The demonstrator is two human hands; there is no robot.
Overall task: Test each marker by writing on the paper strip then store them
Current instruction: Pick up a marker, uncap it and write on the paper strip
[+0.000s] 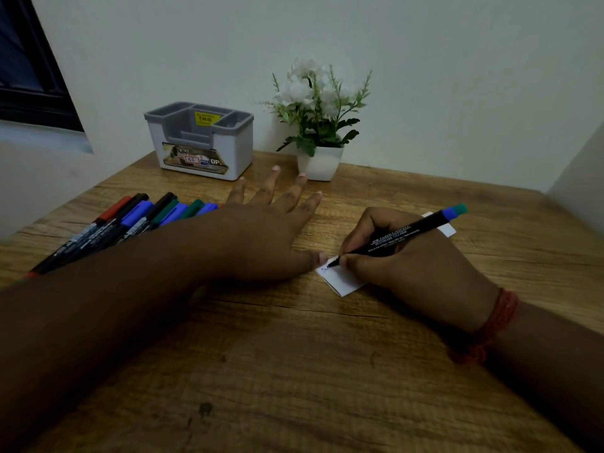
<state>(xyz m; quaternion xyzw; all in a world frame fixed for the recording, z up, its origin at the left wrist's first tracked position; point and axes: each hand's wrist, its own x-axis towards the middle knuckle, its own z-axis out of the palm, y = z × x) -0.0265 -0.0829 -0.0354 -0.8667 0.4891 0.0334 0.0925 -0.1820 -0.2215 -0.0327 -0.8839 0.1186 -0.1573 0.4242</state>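
My right hand (408, 266) grips a black marker (405, 235) with a blue and green end, its tip touching the white paper strip (343, 279), where small blue writing shows. The strip runs under that hand, and its far end peeks out behind the marker. My left hand (261, 237) lies flat with fingers spread on the table, its thumb pressing the strip's near left corner. Several capped markers (130, 220) in red, black, blue and green lie in a row at the left, partly hidden by my left forearm. A grey and white desk organiser (202, 142) stands at the back.
A white pot with white flowers (318, 125) stands at the back beside the organiser. The wooden table (294, 371) meets a wall at the back and another at the far right. A dark window sits at the upper left.
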